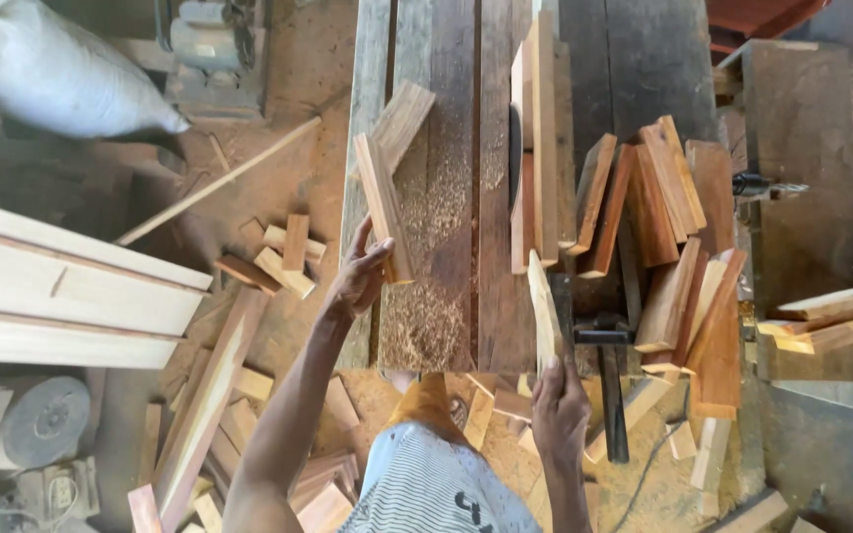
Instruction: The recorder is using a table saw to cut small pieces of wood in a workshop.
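Sawdust and offcuts cover the workshop floor [278, 109] around a plank-topped surface [456, 118] with a dark saw slot running along its middle. The left hand [359, 274] is closed around the near end of a short wood block [383, 205], gripping it by thumb and fingers and holding it tilted over the left edge of the surface. The right hand [559, 407] is wrapped around the bottom of a thin pale strip [543, 308], standing it on edge at the near edge, just right of the slot. A hammer [608, 380] lies beside that hand, and a loose pile of reddish boards [678, 247] leans toward the right edge. Both pieces are held only by their ends, so either could twist or slip free, I judge. The strip's closeness to the slot puts fingers at risk, and a nudge could topple the leaning pile.
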